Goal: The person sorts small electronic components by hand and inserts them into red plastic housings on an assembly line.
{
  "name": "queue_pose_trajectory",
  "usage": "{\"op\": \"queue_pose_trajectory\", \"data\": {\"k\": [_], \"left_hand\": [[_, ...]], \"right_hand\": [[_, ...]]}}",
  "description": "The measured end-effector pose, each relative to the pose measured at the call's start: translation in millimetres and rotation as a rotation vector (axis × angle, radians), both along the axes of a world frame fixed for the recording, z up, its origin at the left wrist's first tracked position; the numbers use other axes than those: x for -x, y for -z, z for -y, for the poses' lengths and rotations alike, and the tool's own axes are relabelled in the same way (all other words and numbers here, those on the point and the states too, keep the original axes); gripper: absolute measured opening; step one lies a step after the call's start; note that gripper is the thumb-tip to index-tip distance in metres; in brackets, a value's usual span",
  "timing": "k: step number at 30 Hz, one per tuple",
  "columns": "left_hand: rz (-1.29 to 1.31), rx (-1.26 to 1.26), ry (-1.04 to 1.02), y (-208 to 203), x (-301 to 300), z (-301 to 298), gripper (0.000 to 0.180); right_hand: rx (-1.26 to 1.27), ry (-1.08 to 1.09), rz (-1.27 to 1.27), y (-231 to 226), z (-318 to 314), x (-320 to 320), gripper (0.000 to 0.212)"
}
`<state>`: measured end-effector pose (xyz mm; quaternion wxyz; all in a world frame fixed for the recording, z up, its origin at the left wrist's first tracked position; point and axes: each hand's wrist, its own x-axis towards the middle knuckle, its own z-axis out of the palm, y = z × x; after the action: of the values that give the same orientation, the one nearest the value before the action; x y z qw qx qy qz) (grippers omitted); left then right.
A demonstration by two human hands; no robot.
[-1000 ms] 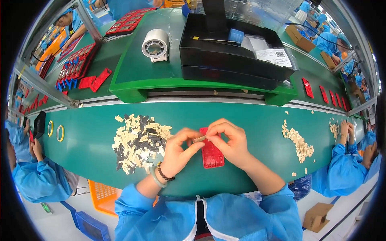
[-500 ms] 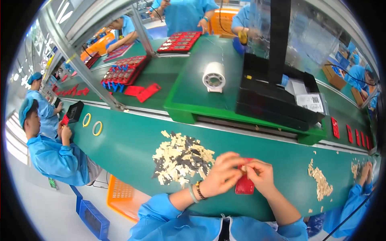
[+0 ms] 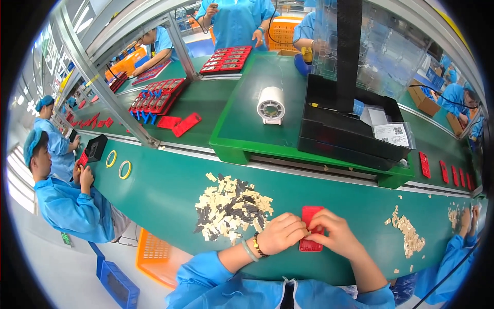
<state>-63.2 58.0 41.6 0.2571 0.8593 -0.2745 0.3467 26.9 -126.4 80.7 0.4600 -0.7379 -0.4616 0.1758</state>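
Observation:
A red flat case-shaped part (image 3: 311, 246) lies on the green bench in front of me, its upper end showing beyond my fingers. Over its left edge, my left hand (image 3: 282, 235) has its fingers curled together, the tips at the part. My right hand (image 3: 335, 236) comes in from the right, with thumb and forefinger pinched low over the same part. Whatever the fingertips hold is too small and covered to make out. Left of my left hand sits a loose pile of small beige and black pieces (image 3: 231, 207).
Farther right lies a smaller pile of beige pieces (image 3: 406, 234). Ahead, a green-edged platform (image 3: 242, 149) carries a white fan-like device (image 3: 271, 105) and a black box (image 3: 350, 139). Two tape rolls (image 3: 125, 170) lie leftward. An orange crate (image 3: 157, 257) stands below. Co-workers sit both sides.
My left hand has lowered and curled its fingers in beside the red part. My right hand has shifted down slightly, baring the part's upper end. The small beige piece between my fingers is now hidden.

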Motion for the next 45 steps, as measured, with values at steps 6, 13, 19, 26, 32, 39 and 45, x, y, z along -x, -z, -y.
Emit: {"op": "queue_pose_trajectory", "data": {"k": [6, 13, 19, 26, 32, 39, 45], "left_hand": [[0.070, -0.031, -0.068, 1.3, -0.8, -5.7, 0.020], [0.060, -0.087, -0.051, -1.7, 2.2, -4.4, 0.021], [0.116, -0.060, -0.084, -6.8, 3.4, -1.7, 0.021], [0.091, -0.004, -0.058, -8.0, 2.3, -7.6, 0.022], [0.148, -0.040, -0.058, -3.9, 0.2, -3.3, 0.023], [0.076, -0.037, -0.044, -3.9, 1.6, -9.0, 0.025], [-0.191, -0.058, -0.211, 0.3, -1.3, -12.2, 0.042]], "right_hand": [[-0.012, -0.018, 0.239, -6.2, -17.6, -2.0, 0.022], [0.033, -0.084, 0.287, -3.0, -12.6, -4.8, 0.022], [-0.085, -0.049, 0.426, -5.0, -15.1, -2.0, 0.022], [-0.135, 0.017, 0.493, -1.1, -19.8, 1.9, 0.022], [-0.107, -0.090, 0.464, -1.2, -15.8, -9.7, 0.024], [-0.070, -0.059, 0.505, -3.1, -18.3, -4.0, 0.021], [0.202, 0.310, 0.593, 5.3, 50.8, -22.2, 0.020]]}}
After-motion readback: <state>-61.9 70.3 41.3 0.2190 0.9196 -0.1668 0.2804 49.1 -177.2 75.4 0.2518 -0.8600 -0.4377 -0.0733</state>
